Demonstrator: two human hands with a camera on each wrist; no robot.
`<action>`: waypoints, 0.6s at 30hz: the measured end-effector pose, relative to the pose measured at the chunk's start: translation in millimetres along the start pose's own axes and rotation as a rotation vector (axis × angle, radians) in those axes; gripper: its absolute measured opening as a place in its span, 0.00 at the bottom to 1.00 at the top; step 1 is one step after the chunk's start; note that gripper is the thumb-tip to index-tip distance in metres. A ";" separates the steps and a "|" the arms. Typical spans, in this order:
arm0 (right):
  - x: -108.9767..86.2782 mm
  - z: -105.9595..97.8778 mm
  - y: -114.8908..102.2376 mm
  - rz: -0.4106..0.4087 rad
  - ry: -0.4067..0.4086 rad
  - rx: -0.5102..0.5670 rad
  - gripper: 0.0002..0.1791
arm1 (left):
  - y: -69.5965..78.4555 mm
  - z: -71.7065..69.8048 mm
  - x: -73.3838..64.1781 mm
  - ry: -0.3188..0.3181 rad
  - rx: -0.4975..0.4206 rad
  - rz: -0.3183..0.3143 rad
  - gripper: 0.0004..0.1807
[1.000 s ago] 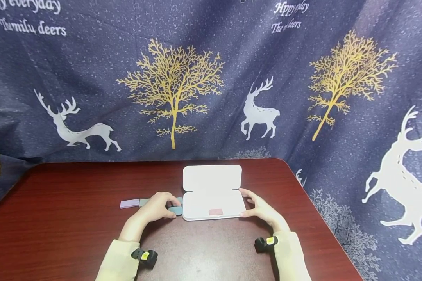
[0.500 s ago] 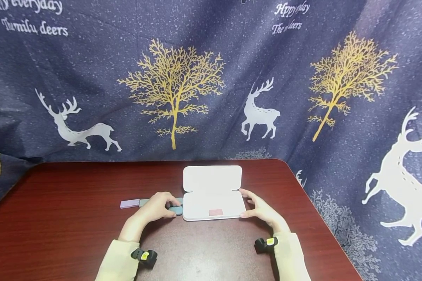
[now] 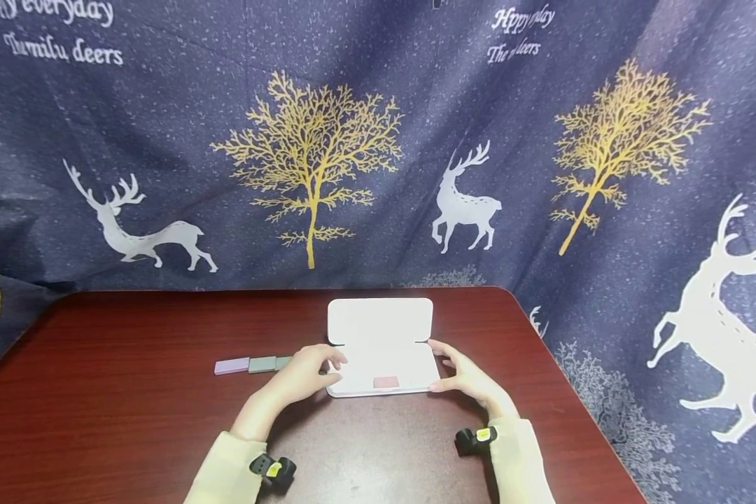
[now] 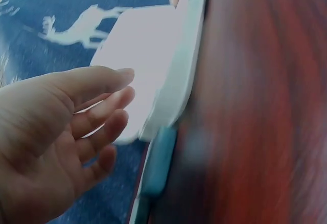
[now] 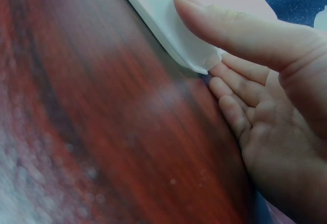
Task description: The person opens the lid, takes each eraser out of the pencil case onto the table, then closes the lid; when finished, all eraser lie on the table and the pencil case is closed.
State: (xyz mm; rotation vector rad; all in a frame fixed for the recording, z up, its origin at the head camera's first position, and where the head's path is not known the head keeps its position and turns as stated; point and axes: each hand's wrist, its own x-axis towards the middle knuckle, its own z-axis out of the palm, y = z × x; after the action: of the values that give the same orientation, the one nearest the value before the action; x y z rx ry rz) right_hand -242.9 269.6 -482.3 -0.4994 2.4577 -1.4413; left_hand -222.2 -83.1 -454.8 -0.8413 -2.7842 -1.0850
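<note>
A flat white case [image 3: 365,364] lies on the table with its lid [image 3: 380,320] folded back and a pink rectangle [image 3: 386,382] near its front edge. My left hand [image 3: 305,371] hovers over the case's left end, thumb and fingers apart, holding nothing. With thumb and fingers, my right hand [image 3: 472,381] grips the right end; in the right wrist view the thumb reaches over the case and the other fingers lie along its side. A rounded blue piece [image 4: 159,162] sits against the case's left end in the left wrist view, mostly hidden behind my left hand in the head view.
Left of the case, a lavender block [image 3: 231,366] and a green block [image 3: 262,364] lie end to end in a row that runs behind the left hand. A dark cloth [image 3: 378,210] with deer and trees hangs behind the reddish-brown table [image 3: 132,420].
My left hand has left the blue piece and moved right, over the case's left end. More of the green block shows now. The right hand stays at the case's right end.
</note>
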 end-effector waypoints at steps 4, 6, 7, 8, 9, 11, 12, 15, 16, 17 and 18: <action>-0.2 0.2 0.8 0.007 0.006 0.010 0.48 | 10.4 12.5 3.5 -0.013 -0.017 0.020 0.11; -0.1 0.2 0.9 0.010 0.006 0.008 0.48 | 15.1 18.4 5.1 -0.026 -0.019 0.024 0.11; -0.2 0.1 1.0 0.013 0.006 0.004 0.48 | 17.3 21.1 5.9 -0.032 -0.021 0.026 0.11; -0.2 0.2 0.7 0.013 0.006 0.003 0.49 | 19.4 23.9 6.6 -0.037 -0.023 0.030 0.11; -0.2 0.3 0.4 0.014 0.006 0.000 0.49 | 21.6 26.5 7.3 -0.042 -0.022 0.033 0.11; -0.6 0.4 0.5 0.018 0.005 0.002 0.49 | 25.5 31.5 8.6 -0.050 -0.024 0.038 0.11; -0.6 0.6 0.4 0.019 0.004 0.002 0.49 | 27.3 33.9 9.3 -0.052 -0.027 0.044 0.11; -0.5 1.2 0.5 0.022 0.005 0.003 0.49 | 33.3 40.9 12.6 -0.070 -0.025 0.049 0.12; -0.4 1.3 0.7 0.025 0.007 0.004 0.49 | 35.3 42.9 13.9 -0.075 -0.025 0.056 0.12; -0.2 1.3 0.7 0.022 0.005 -0.001 0.49 | 37.3 44.7 15.2 -0.078 -0.026 0.064 0.13; -0.1 1.4 0.8 0.020 0.006 -0.003 0.49 | 39.0 46.6 16.7 -0.083 -0.020 0.069 0.13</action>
State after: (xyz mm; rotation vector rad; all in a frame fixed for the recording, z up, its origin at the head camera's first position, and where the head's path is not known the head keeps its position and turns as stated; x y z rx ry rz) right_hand -242.5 268.9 -483.6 -0.4703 2.4622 -1.4337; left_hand -209.7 -21.8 -462.2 -0.9995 -2.7912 -1.0930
